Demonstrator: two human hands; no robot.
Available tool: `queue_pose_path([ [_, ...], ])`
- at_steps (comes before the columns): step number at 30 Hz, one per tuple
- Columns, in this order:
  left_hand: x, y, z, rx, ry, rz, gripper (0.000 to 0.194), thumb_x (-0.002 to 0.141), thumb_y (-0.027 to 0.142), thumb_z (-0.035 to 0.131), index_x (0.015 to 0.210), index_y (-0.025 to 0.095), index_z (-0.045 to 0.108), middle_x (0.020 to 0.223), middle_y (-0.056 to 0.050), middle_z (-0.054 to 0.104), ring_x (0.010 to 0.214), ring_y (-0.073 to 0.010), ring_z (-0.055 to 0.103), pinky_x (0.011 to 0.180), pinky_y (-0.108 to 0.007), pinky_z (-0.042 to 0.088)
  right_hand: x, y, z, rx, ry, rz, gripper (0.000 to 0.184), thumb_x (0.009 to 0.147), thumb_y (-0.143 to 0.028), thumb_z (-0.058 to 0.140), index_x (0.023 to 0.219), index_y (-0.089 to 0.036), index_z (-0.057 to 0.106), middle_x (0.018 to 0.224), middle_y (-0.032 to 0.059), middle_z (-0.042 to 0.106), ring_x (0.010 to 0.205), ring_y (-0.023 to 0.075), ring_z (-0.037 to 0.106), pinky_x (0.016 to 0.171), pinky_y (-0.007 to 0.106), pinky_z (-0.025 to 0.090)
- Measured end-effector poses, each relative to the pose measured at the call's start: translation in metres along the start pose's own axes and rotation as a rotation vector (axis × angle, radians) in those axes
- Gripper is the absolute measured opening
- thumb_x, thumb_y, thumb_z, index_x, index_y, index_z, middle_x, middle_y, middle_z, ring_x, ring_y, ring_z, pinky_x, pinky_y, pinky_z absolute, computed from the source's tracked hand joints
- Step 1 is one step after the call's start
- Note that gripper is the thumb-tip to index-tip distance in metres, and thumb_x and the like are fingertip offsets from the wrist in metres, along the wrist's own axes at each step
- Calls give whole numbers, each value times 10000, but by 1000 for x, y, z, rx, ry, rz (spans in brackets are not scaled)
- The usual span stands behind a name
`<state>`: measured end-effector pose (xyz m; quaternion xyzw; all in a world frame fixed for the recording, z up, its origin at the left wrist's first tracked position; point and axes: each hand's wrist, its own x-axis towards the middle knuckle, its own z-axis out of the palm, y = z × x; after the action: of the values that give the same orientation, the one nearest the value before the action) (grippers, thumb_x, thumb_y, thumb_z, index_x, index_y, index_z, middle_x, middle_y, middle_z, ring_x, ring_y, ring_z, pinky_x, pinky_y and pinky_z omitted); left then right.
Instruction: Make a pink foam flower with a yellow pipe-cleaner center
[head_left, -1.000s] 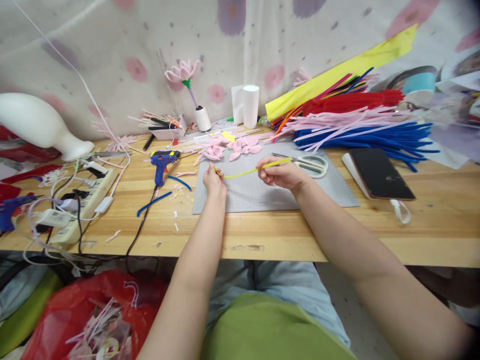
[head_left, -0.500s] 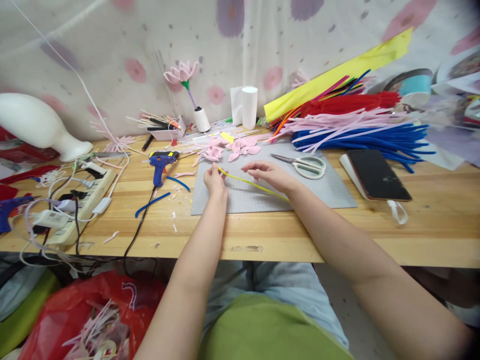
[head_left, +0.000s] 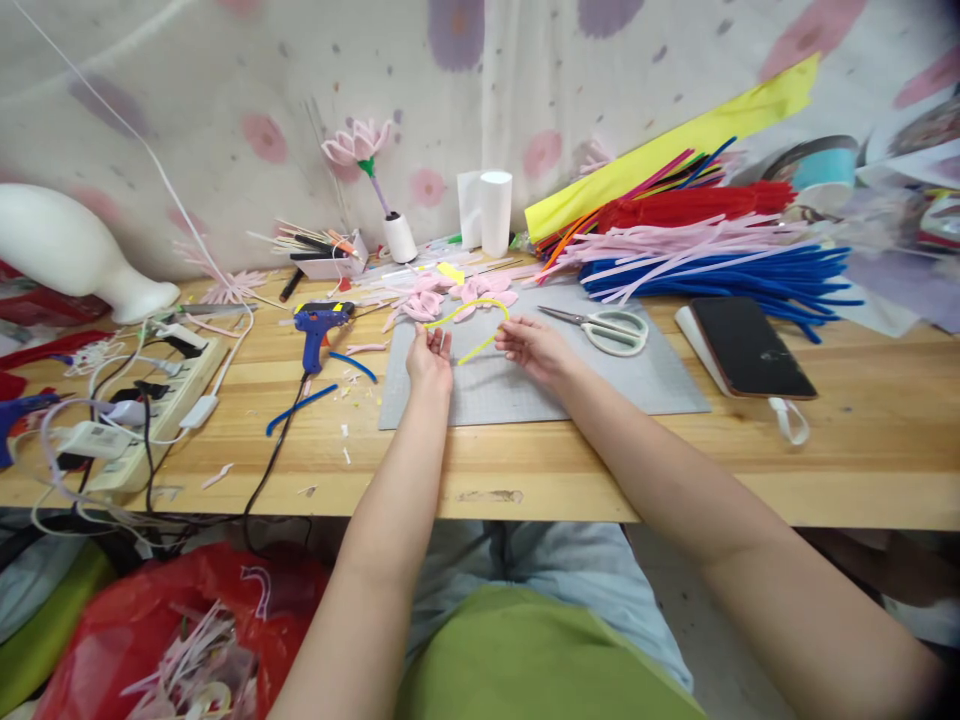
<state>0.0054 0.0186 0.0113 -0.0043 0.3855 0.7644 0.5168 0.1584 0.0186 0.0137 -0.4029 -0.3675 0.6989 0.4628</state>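
Observation:
Between my hands a yellow-green pipe cleaner (head_left: 480,303) arches over the grey mat (head_left: 615,395), its free end pointing back down to the left. My left hand (head_left: 430,358) pinches one end of it between thumb and finger. My right hand (head_left: 532,348) is closed on the stem further along, near the bend. Pink petal pieces (head_left: 484,290) made of pipe cleaner lie just beyond, at the mat's far edge. White-handled scissors (head_left: 615,332) rest on the mat to the right of my right hand, blades toward the left.
Left of the mat lie a blue glue gun (head_left: 319,330), blue pipe cleaner pieces (head_left: 301,409) and a power strip (head_left: 161,425). Bundled blue pipe cleaners (head_left: 720,275) and a phone (head_left: 750,345) are on the right. A pink flower (head_left: 358,145) stands behind. Below hangs a red bag (head_left: 180,570).
The pipe cleaner has gone from nearly straight to a curved arch. My right hand, formerly above its length with looser fingers, has moved slightly left and now grips it.

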Motion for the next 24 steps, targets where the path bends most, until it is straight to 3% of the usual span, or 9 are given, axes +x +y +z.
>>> queue_pose_path([
  [5,-7,-9,2,10,-43,3,193,847,197,553,670,148,493,574,55,484,541,-46,549,690,-215,497,-2,15,24,79,2,-52,113,826,-160,525,751,-196,449,661,-21,674,611,94,652,496,162,466],
  [12,-19,-19,4,170,-95,28,336,766,393,646,631,156,449,564,46,497,507,-47,524,567,-188,438,-2,30,31,118,-196,122,129,815,-145,568,745,-186,467,707,12,693,651,88,653,562,171,497],
  [15,-23,-20,4,302,-170,62,393,711,449,679,615,162,429,508,78,414,396,-18,378,430,-172,307,-4,25,22,-120,-295,160,156,762,-210,655,766,-180,502,566,-36,607,470,58,533,424,147,392],
  [18,-22,-18,1,433,-272,81,398,685,421,710,611,165,415,467,105,298,363,-8,235,380,-179,175,-7,5,5,-468,-445,190,358,642,-275,764,921,-183,560,555,-56,555,461,68,474,395,166,338],
  [20,-20,-16,-1,521,-300,89,365,688,369,718,614,160,429,461,105,284,375,-10,226,384,-181,146,-7,-11,-5,-619,-382,77,468,604,-293,780,1012,-178,581,663,-22,595,564,94,521,446,188,376],
  [22,-18,-17,-3,610,-329,89,306,696,316,714,625,155,464,456,102,298,386,-14,244,398,-178,158,-4,-23,-9,-712,-176,-166,393,643,-318,739,982,-162,617,773,16,621,658,108,536,530,213,412],
  [24,-17,-20,-5,689,-378,93,256,693,276,708,624,151,496,448,96,316,397,-20,275,418,-172,196,3,-28,-4,-780,-52,-380,271,692,-313,683,905,-148,654,837,38,637,718,114,540,634,240,432],
])
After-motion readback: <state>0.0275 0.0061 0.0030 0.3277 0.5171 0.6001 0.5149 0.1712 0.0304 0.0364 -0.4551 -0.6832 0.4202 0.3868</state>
